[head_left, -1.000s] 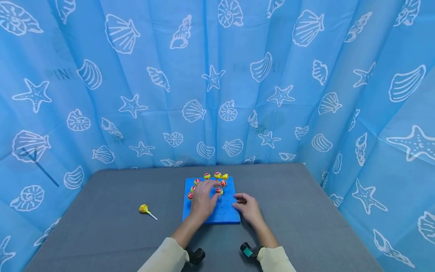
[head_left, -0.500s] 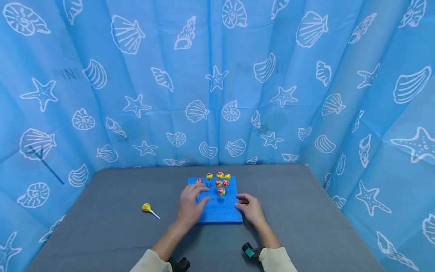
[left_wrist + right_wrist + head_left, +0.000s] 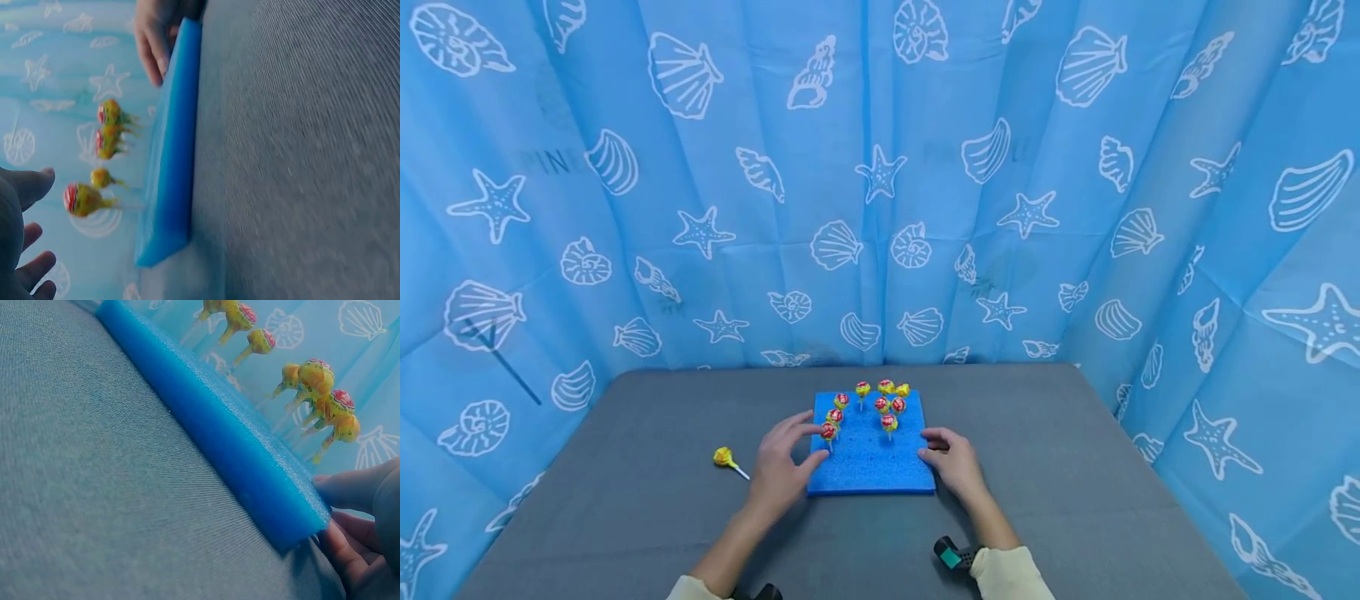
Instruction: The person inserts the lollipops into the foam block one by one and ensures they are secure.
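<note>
A blue foam board (image 3: 868,467) lies on the table with several lollipops stuck upright in it, among them a lollipop (image 3: 889,422) near its middle and a red-topped lollipop (image 3: 828,432) by its left edge. My left hand (image 3: 782,467) is at that left edge, thumb and fingers spread apart, holding nothing; in the left wrist view its fingers (image 3: 37,270) stand apart from the lollipops. My right hand (image 3: 953,460) grips the board's right edge, the thumb (image 3: 350,487) against its top and the fingers at its side.
A yellow-wrapped lollipop (image 3: 723,457) lies loose on the grey tablecloth (image 3: 647,500), left of my left hand. Behind the table hangs a blue curtain (image 3: 880,275) with white shell prints.
My left hand has moved left from above the middle of the board to its left edge, uncovering the lollipops there. The right hand stays at the board's right edge. The view has shifted slightly.
</note>
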`<move>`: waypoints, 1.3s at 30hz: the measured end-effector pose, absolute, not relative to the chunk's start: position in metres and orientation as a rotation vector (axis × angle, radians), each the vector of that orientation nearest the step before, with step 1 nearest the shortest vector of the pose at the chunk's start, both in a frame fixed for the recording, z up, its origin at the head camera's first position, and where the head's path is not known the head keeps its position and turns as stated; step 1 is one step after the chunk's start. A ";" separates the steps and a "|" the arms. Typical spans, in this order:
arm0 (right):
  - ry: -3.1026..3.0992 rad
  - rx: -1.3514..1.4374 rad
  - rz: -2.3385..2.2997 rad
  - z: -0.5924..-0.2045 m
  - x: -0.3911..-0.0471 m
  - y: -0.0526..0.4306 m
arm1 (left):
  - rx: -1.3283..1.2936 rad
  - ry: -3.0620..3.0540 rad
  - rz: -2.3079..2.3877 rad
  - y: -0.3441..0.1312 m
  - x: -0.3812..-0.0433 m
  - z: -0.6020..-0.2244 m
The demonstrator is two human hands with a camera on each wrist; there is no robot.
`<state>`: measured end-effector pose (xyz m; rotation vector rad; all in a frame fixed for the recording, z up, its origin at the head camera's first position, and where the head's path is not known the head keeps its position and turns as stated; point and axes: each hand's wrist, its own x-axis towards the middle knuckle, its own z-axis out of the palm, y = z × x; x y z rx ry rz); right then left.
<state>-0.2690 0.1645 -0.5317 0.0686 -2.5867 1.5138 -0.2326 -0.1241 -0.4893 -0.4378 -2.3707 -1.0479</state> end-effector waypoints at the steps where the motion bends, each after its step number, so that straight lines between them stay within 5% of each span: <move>1: -2.587 0.064 1.512 -0.532 -0.269 0.164 | -0.422 -2.380 -1.047 -0.128 -0.232 -0.490; 11: -2.590 0.059 1.512 -0.531 -0.269 0.165 | -0.151 -2.387 -1.058 -0.167 -0.235 -0.487; 39: -2.586 0.057 1.498 -0.530 -0.267 0.164 | -0.069 -2.628 -0.980 -0.241 -0.248 -0.518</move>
